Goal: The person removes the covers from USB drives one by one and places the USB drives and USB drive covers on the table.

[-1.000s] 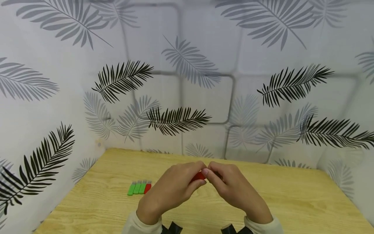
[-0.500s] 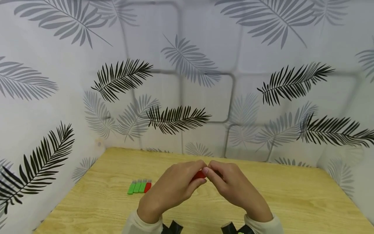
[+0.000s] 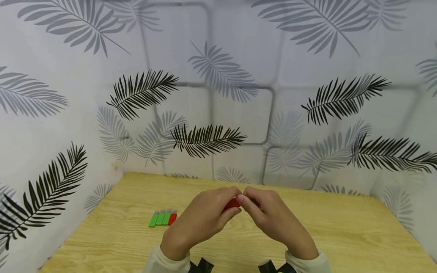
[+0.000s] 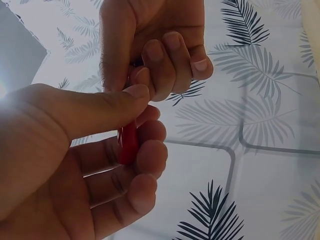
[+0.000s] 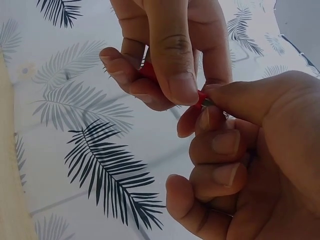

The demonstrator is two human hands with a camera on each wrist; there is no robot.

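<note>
Above the table, my left hand [image 3: 201, 216] pinches a red USB stick [image 3: 232, 204] between thumb and fingers. Its red body [image 4: 128, 145] lies along the curled fingers in the left wrist view. My right hand [image 3: 278, 218] meets the left at the fingertips and pinches the stick's other end with thumb and forefinger. A small greyish metal tip [image 5: 207, 102] shows between the two hands in the right wrist view; the fingers hide most of that end. To the left on the table, three green USB sticks [image 3: 159, 218] and a red one [image 3: 172, 218] lie side by side.
The light wooden table [image 3: 341, 231] reaches back to a pale curtain [image 3: 239, 113] printed with grey and black leaves, which also hangs at both sides. Dark wrist camera mounts [image 3: 202, 265] show at the bottom edge, next to the cream sleeves [image 3: 170, 261].
</note>
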